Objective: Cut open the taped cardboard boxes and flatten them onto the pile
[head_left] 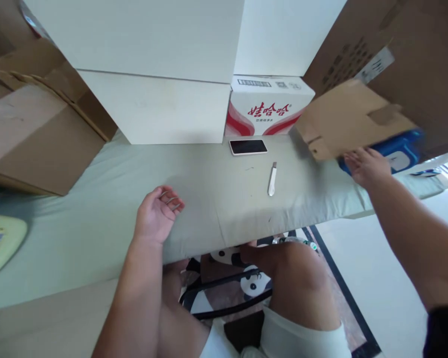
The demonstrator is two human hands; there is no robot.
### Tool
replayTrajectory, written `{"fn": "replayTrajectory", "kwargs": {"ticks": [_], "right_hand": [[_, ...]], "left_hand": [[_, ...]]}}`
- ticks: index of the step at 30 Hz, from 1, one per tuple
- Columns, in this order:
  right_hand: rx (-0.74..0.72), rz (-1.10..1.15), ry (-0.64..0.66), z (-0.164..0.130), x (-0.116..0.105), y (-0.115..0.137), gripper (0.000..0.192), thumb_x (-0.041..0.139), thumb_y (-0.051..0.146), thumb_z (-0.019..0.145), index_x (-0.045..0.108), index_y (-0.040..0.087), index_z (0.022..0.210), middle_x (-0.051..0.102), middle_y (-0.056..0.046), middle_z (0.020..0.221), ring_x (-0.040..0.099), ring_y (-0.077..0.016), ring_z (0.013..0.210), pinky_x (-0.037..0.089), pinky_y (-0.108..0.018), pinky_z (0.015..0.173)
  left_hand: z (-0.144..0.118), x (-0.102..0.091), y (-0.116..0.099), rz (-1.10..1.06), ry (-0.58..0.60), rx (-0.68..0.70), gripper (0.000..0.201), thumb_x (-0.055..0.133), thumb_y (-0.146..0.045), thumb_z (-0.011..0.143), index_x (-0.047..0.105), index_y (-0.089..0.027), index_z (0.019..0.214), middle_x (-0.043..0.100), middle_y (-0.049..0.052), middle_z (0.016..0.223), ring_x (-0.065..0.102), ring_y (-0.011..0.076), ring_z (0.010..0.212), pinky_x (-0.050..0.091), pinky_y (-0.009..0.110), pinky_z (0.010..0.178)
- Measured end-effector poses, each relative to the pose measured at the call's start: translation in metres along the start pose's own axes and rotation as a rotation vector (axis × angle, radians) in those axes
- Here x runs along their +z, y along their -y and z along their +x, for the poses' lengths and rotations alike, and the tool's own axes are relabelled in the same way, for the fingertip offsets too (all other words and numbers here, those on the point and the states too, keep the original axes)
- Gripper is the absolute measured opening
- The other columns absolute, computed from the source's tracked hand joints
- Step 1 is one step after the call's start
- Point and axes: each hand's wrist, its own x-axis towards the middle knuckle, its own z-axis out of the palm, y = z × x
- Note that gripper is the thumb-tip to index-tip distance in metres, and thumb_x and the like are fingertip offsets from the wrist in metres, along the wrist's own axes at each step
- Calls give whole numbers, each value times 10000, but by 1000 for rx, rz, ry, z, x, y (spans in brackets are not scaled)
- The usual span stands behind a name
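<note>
At the right, my right hand (368, 166) is closed on the lower edge of a brown cardboard box (354, 117), which is tilted and slightly blurred. Behind the fingers and under the cardboard lies a blue package (399, 151) with a white label; whether the hand touches it too I cannot tell. My left hand (159, 211) hovers over the near part of the covered table (205, 174), palm turned up, fingers loosely curled and holding nothing. Between the hands, a white utility knife (272, 179) rests on the cloth. A phone (248, 146) with a dark screen lies farther back.
A white and red carton (269, 107) stands behind the phone, beside large white boxes (157, 104). An open cardboard box (41, 134) is at the left, near a pale yellow-green object (3, 243). A large brown carton (421, 74) leans at the right.
</note>
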Motion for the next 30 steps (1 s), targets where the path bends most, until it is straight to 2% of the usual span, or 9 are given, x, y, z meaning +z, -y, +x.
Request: {"fn": "replayTrajectory", "kwargs": {"ticks": [3,5,8,11,14,19,23,26,30], "right_hand": [[55,-8,-74,46,37,5,264,642,427,1006,678,224,1172,704,-75,1172,696,-202,977,623,-387,829],[111,-38,-57,51,72,1,206,642,321,1010,669,141,1107,716,-92,1042,699,-174,882,613,-346,776],[121,-81,63,29,134,-3,133,649,188,965,623,173,835,677,-45,724,657,-147,666,563,-283,641],[46,-111,258,-9,206,6,92,695,103,879,662,184,851,679,-14,683,636,-133,629,532,-265,641],[-145,-168,523,-56,290,30,152,723,80,807,711,188,912,697,-1,705,634,-140,664,508,-273,672],[-773,-417,974,-154,438,99,293,644,152,816,690,207,1100,661,32,662,637,-171,667,533,-331,788],[-1101,-546,966,-213,544,165,524,409,234,856,556,222,1360,687,23,882,739,-256,1050,527,-497,960],[-1113,-669,946,-225,602,204,607,135,291,906,589,155,1284,661,9,970,664,-294,1249,465,-589,943],[-1094,-911,915,-211,623,214,179,485,200,889,648,132,923,648,-31,904,692,-337,1204,487,-557,999]], "left_hand": [[4,4,-3,-7,12,13,114,636,-282,790,664,-187,734,638,22,638,637,154,551,570,295,595],[5,6,-5,-22,6,36,127,630,-297,794,661,-188,737,620,15,634,621,147,547,559,292,601],[6,5,-9,-72,-49,155,150,590,-296,804,633,-191,705,581,0,629,587,130,548,525,278,615],[4,-4,-13,-94,-185,348,215,575,-316,815,533,-203,637,567,-2,665,577,111,581,446,238,601],[0,-20,-20,-121,-359,494,272,528,-340,847,443,-204,628,595,7,754,547,92,593,372,233,580],[-11,-47,-38,-192,-422,668,183,470,-330,884,451,-231,732,490,-31,615,487,115,535,346,253,586],[-15,-61,-50,-237,-410,643,228,411,-239,891,430,-230,665,372,-38,520,396,116,481,313,269,551],[-14,-70,-56,-260,-384,604,238,414,-221,879,449,-224,643,393,-29,537,403,107,489,321,269,554],[-15,-80,-65,-284,-434,649,239,435,-250,868,390,-231,634,354,-37,534,374,104,470,300,275,531]]}}
